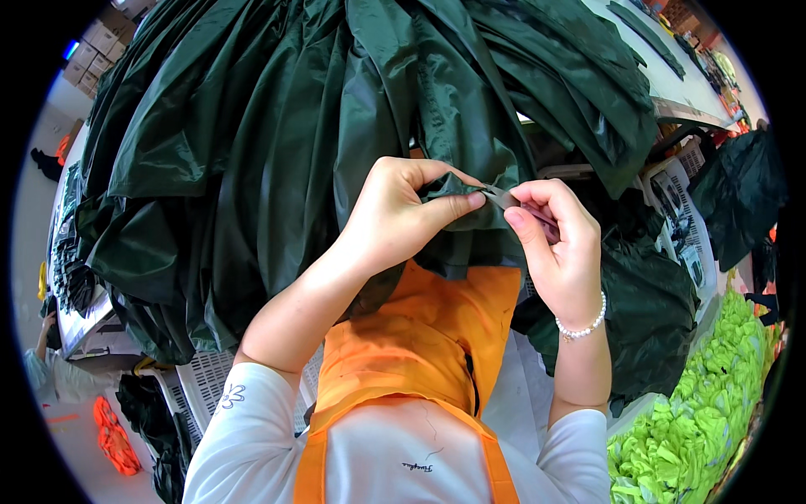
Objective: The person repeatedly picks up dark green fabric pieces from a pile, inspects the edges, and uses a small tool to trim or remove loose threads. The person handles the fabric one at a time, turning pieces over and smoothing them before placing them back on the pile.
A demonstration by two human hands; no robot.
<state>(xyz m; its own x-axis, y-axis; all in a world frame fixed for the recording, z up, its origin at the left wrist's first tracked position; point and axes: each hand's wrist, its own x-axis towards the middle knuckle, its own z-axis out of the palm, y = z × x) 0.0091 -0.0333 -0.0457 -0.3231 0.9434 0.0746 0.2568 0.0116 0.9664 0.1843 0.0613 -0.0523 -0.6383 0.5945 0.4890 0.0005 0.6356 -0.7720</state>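
My left hand pinches a fold of dark green shiny fabric between thumb and fingers. My right hand grips a small grey tab at the edge of that same fold, right beside the left thumb tip. The two hands almost touch. A white bead bracelet sits on my right wrist. An orange piece of the garment hangs below the hands, over my orange apron and white top.
A large heap of dark green garments covers the table ahead. White plastic crates stand at lower left. Bright lime-green fabric bundles fill the lower right. More dark fabric lies at right. Cardboard boxes are stacked far left.
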